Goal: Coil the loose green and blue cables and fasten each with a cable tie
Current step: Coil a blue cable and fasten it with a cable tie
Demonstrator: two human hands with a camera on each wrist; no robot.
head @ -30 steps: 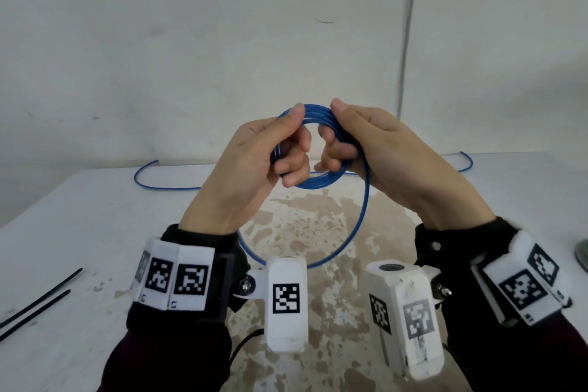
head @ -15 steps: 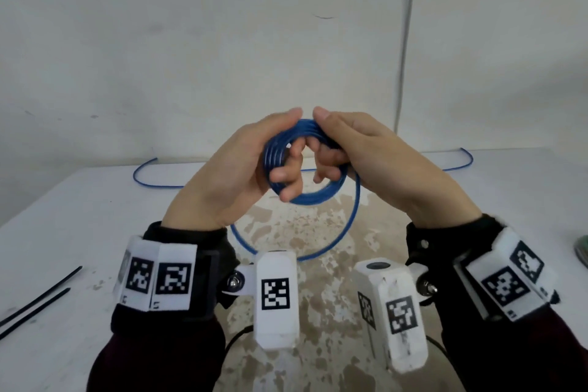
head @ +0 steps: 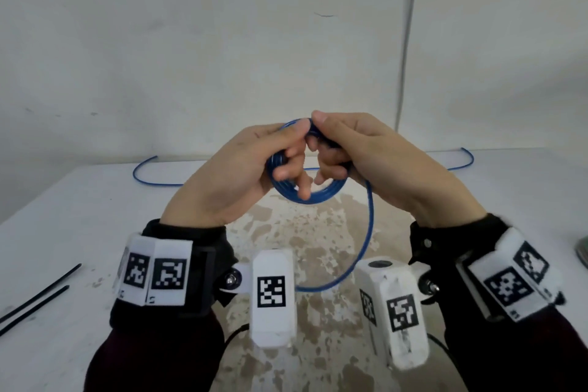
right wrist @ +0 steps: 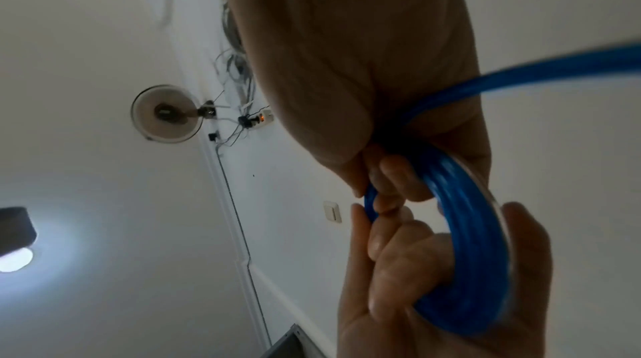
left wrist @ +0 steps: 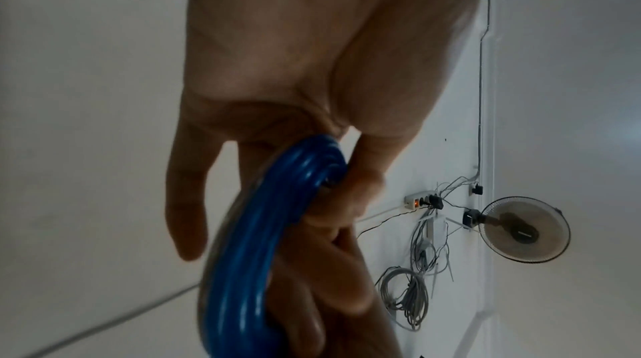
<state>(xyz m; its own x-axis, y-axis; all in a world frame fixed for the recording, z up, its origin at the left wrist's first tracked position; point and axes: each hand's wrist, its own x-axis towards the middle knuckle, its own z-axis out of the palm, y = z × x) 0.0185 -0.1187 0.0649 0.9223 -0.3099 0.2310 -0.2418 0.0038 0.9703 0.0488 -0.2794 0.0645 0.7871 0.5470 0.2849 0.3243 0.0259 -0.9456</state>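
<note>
A small coil of blue cable [head: 318, 196] hangs in the air above the table, held by both hands. My left hand [head: 283, 162] grips its left side, thumb on top and fingers curled through the ring. My right hand [head: 327, 156] pinches the top right of the coil. A loose loop of the same cable [head: 366, 232] drops from the right hand and swings back toward my wrists. The blue coil [left wrist: 263, 240] fills the left wrist view, the blue coil [right wrist: 464, 254] also the right wrist view. Loose cable ends [head: 143, 173] lie at the table's far edge. No green cable shows.
Two black cable ties [head: 35, 299] lie at the table's left edge [head: 63, 344]. A round greenish object [head: 583, 253] is cut off at the right edge. The tabletop has a worn brown patch [head: 318, 242] below my hands. A white wall stands close behind.
The hands have closed together and dropped slightly, tightening the coil. The hanging loop has shifted from under the left hand to the right side.
</note>
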